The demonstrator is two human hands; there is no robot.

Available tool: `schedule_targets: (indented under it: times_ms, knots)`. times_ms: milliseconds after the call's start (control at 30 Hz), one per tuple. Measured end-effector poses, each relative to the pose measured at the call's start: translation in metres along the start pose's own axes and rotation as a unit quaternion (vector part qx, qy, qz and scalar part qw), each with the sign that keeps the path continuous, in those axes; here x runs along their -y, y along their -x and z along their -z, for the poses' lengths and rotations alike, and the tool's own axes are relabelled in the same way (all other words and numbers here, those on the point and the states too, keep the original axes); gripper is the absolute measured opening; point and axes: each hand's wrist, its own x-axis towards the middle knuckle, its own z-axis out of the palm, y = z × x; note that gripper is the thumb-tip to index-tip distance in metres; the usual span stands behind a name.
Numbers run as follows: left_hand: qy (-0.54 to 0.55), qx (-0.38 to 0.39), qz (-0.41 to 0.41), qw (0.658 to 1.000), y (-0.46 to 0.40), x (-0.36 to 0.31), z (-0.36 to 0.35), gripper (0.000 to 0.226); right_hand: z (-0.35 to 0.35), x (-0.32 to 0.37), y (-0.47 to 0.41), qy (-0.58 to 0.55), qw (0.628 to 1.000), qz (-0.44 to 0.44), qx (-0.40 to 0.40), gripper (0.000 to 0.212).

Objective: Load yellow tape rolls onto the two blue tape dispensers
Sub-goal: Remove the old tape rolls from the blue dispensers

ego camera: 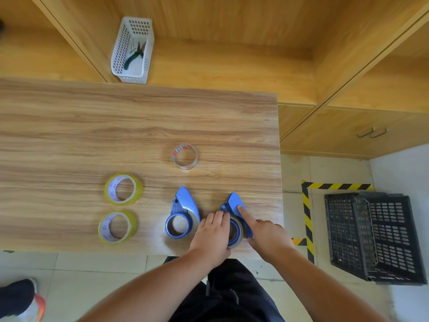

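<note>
Two blue tape dispensers lie near the table's front edge. The left dispenser (182, 214) lies untouched, a nearly spent roll on its hub. Both hands are on the right dispenser (234, 205). My left hand (212, 231) grips the ring end, where a thin roll sits on the hub. My right hand (267, 233) holds the right side, index finger stretched along the blue cover. Two yellow tape rolls lie flat to the left, one (123, 188) behind the other (117, 227).
A nearly used-up clear roll with a red-printed core (185, 156) lies behind the dispensers. A white basket (132, 51) with pliers stands on the shelf at the back. A black crate (371, 235) sits on the floor right of the wooden table (92, 135).
</note>
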Motion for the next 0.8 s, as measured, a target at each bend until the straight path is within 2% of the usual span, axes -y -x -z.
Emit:
schedule_targets:
  times_ms: [267,433,667,800]
  knots:
    - [0.026,-0.042,-0.031,0.998,0.017,0.004,0.018,0.088,-0.002,0.0,0.002,0.032,0.999,0.018,-0.002,0.083]
    - [0.03,-0.062,-0.035,0.997,0.017,0.014,0.047,0.093,0.001,0.0,0.007,-0.005,1.0,0.008,-0.003,0.078]
    - [0.048,-0.104,-0.003,0.993,-0.042,0.019,0.094,0.097,0.01,-0.009,0.004,0.014,0.999,-0.029,-0.037,0.073]
    - [0.027,-0.109,0.018,0.993,-0.089,0.017,0.111,0.098,0.011,-0.014,-0.002,-0.014,0.997,-0.054,-0.045,0.068]
